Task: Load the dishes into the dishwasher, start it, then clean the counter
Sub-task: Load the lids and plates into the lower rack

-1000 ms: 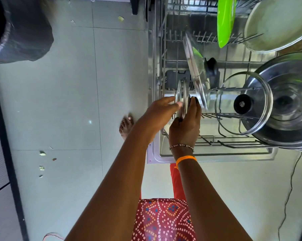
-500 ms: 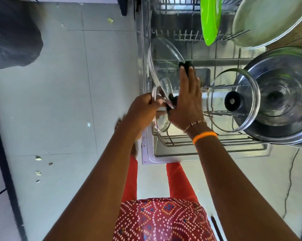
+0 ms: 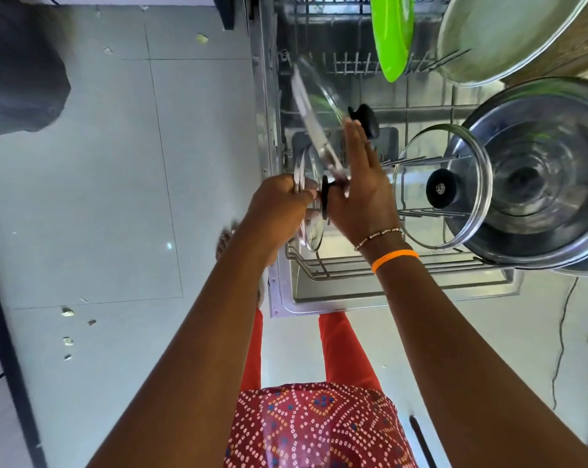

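The dishwasher's lower rack point(image 3: 350, 267) is pulled out below me. My left hand point(image 3: 279, 211) grips the rim of a small glass lid point(image 3: 314, 233) standing on edge at the rack's left side, its black knob between my hands. My right hand point(image 3: 360, 190) lies against a larger glass lid point(image 3: 314, 96), fingers straight and reaching its black knob point(image 3: 365, 120); the thumb is hidden. That lid is tilted and blurred. A third glass lid point(image 3: 473, 153) leans against a steel pot point(image 3: 539, 177) on the right.
A green plate point(image 3: 392, 38) and a pale round plate point(image 3: 502, 35) stand at the rack's far end. The open dishwasher door point(image 3: 319, 300) juts toward my legs. A black bag point(image 3: 19, 69) sits far left; food scraps point(image 3: 68, 312) and a cable point(image 3: 563, 332) lie on the floor.
The larger glass lid has tipped from upright toward the rack's left wall. My right hand left the small lid and now lies against the larger one. My left hand kept the small lid.
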### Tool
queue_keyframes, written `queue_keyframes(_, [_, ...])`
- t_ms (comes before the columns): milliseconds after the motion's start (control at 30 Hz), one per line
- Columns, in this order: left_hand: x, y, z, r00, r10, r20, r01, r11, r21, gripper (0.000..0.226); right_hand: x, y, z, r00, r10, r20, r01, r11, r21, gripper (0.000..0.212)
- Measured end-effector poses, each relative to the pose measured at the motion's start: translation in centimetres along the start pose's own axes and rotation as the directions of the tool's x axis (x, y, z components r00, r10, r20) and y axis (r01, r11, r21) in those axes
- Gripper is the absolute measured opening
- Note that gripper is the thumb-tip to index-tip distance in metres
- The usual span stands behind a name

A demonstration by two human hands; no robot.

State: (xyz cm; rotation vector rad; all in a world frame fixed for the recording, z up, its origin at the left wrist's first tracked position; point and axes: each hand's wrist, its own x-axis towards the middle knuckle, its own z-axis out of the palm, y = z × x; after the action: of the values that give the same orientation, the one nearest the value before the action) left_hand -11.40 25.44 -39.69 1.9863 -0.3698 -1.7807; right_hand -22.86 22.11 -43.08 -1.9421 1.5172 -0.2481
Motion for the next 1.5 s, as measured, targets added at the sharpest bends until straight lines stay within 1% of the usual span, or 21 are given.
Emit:
queue_keyframes(100, [-0.2,0.0,0.2,1.000,0.009,-0.008,-0.009,1.000,0.009,0.013,0.8,0.4,-1.5,0.994,0.059,-0.091,-0.059,0.998,0.001,0.071])
queue_keyframes(200, [-0.4,0.0,0.2,1.000,0.018,-0.002,-0.018,1.000,0.009,0.014,2.5,1.5,-3.0,0.983,0.131,-0.127,-0.133,0.991,-0.010,0.068])
queue_keyframes(267, [-0.5,-0.1,0.2,1.000,0.015,-0.001,-0.015,1.000,0.015,0.017,3.1,1.9,-3.5,0.970,0.172,-0.169,-0.171,0.985,0.017,0.067])
queue_keyframes(333, [-0.6,-0.1,0.2,1.000,0.011,0.005,-0.011,1.000,0.029,0.021,2.9,1.7,-3.6,0.968,0.169,-0.183,-0.159,0.985,0.066,0.068])
queue_keyframes(467, [-0.8,-0.4,0.3,0.999,0.031,0.015,-0.031,0.999,0.045,0.030,1.2,0.6,-4.3,0.975,0.077,-0.208,-0.061,0.995,0.082,0.071])
queue_keyframes(533, [-0.9,-0.5,0.3,0.999,0.042,0.013,-0.043,0.998,0.041,0.031,0.0,0.1,-5.4,0.964,0.111,-0.240,-0.093,0.992,0.086,0.067])
queue_keyframes(633, [-1.0,-0.6,0.2,0.999,0.050,0.007,-0.050,0.998,0.036,0.031,-2.3,0.7,-7.2,0.926,0.241,-0.292,-0.213,0.969,0.122,0.054])
queue_keyframes(733, [-1.1,-0.7,0.3,0.998,0.055,0.007,-0.056,0.997,0.046,0.030,-4.5,1.3,-8.6,0.868,0.354,-0.349,-0.310,0.934,0.177,0.046])
queue_keyframes(800, [-1.1,-0.7,0.4,0.998,0.059,0.005,-0.059,0.996,0.063,0.028,-5.9,1.4,-8.8,0.843,0.382,-0.380,-0.327,0.923,0.203,0.044])
queue_keyframes(900, [-1.0,-0.7,0.6,0.998,0.062,0.008,-0.063,0.995,0.074,0.028,-7.3,1.5,-8.3,0.809,0.432,-0.399,-0.323,0.893,0.313,0.044])
queue_keyframes(967, [-1.1,-0.7,0.7,0.998,0.065,0.009,-0.065,0.995,0.077,0.029,-7.6,1.7,-7.5,0.793,0.463,-0.397,-0.361,0.881,0.305,0.041])
queue_keyframes(1033, [-1.2,-0.7,0.8,0.998,0.065,0.009,-0.065,0.995,0.076,0.030,-7.7,1.0,-6.7,0.784,0.463,-0.414,-0.383,0.885,0.265,0.045])
queue_keyframes(1100, [-1.3,-0.6,0.9,0.998,0.063,0.006,-0.063,0.995,0.071,0.031,-7.9,0.1,-5.8,0.796,0.429,-0.428,-0.358,0.903,0.239,0.057])
queue_keyframes(1200, [-1.5,-0.6,1.0,0.998,0.061,-0.009,-0.061,0.996,0.061,0.032,-7.6,-0.6,-4.2,0.807,0.403,-0.432,-0.306,0.910,0.278,0.075])
queue_keyframes(1267, [-1.6,-0.7,1.0,0.998,0.068,-0.015,-0.067,0.995,0.067,0.033,-7.2,-0.6,-3.5,0.801,0.413,-0.434,-0.313,0.906,0.286,0.079])
queue_keyframes(1400, [-1.5,-0.7,1.0,0.997,0.074,-0.007,-0.073,0.995,0.071,0.032,-6.9,-0.2,-2.6,0.842,0.374,-0.389,-0.275,0.918,0.286,0.081])
queue_keyframes(1500, [-1.4,-0.6,1.0,0.998,0.062,-0.001,-0.062,0.997,0.054,0.031,-7.5,0.4,-2.3,0.845,0.381,-0.376,-0.261,0.907,0.332,0.083])
